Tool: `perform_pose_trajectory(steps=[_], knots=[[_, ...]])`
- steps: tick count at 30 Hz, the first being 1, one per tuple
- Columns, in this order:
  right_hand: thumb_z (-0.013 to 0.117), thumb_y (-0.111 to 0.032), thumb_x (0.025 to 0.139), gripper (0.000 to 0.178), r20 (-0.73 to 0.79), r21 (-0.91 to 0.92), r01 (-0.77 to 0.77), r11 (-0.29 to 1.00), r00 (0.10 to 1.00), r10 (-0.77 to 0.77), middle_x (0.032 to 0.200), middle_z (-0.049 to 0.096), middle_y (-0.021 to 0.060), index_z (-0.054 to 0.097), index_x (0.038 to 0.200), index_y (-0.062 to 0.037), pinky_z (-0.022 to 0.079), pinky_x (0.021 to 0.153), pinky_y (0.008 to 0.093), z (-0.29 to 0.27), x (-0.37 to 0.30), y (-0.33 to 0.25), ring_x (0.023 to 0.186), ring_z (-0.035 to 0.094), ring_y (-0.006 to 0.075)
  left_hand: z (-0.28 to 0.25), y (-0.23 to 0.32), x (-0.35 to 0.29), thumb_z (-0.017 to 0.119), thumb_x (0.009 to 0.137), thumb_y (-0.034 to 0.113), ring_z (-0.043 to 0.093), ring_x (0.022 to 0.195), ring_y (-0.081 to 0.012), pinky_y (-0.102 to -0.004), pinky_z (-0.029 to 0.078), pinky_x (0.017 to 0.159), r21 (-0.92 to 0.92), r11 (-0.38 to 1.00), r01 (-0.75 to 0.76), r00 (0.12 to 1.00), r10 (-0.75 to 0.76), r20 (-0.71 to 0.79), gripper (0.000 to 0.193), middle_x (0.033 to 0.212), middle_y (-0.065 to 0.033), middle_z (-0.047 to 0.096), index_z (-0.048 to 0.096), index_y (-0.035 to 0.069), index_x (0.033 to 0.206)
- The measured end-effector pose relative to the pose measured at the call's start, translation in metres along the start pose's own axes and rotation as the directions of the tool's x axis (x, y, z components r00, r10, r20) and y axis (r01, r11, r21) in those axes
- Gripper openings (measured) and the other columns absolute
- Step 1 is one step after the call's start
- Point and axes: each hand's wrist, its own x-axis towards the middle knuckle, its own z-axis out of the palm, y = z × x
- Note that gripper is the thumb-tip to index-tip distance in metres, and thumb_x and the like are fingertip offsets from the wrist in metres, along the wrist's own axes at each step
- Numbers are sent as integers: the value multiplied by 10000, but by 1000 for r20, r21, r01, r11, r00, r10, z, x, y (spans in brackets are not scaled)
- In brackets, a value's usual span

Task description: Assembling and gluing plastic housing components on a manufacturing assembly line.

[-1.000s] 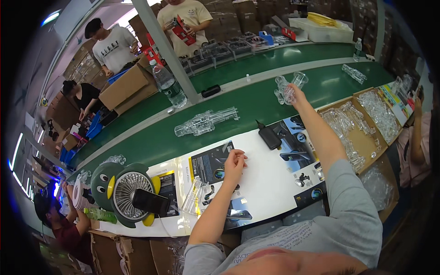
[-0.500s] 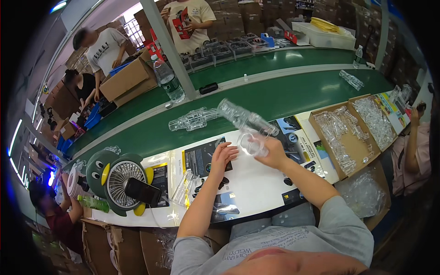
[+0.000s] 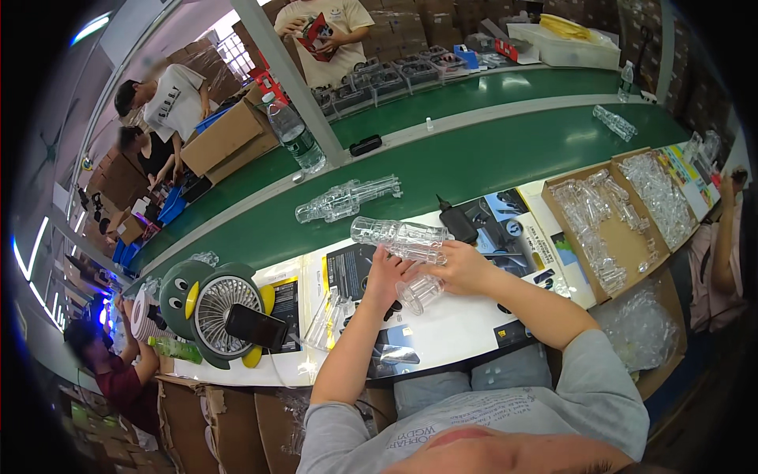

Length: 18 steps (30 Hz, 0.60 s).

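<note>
Between my hands lies a clear plastic tubular piece (image 3: pixel 395 237), roughly level, with a rounded clear part (image 3: pixel 418 294) hanging below it. My right hand (image 3: pixel 467 270) grips its right end, fingers curled round it. From the left, my left hand (image 3: pixel 387 278) closes on its underside; some of those fingers are hidden by the plastic. Just beyond, a similar clear plastic piece (image 3: pixel 347 199) lies on the green conveyor belt (image 3: pixel 466 170). To the right of the held piece is a black tool with a thin pointed tip (image 3: pixel 458 221).
A penguin-shaped fan (image 3: pixel 225 312) with a phone (image 3: pixel 257 327) before it stands left on the printed cardboard (image 3: pixel 450 340). Clear strips (image 3: pixel 325 320) lie beside my left forearm. Cardboard trays of clear parts (image 3: pixel 557 201) sit right. A water bottle (image 3: pixel 296 136) stands by the post; people work around.
The clear piece has come down nearer and turned more level. My left hand, apart from it before, now closes on it. The black pointed tool has come into sight.
</note>
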Motion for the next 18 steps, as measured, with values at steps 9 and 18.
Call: perform_pose_trajectory(steps=[9,18], knots=[[665,-97,557,436,-100,56,29,998,995,-23,768,615,61,629,989,-139,459,777,349,1,8,-1,806,586,240,-14,-13,20,346,957,385,524,1077,-291,-403,462,900,-23,999,-32,991,29,-131,464,1203,-172,488,373,18,1240],[684,-118,537,485,-86,57,-28,998,996,33,741,604,54,627,1019,-126,465,733,348,6,3,7,763,592,235,-28,-21,37,275,958,403,528,1069,-293,-412,480,868,20,1000,-24,993,26,-114,469,1215,-158,482,375,51,1252]])
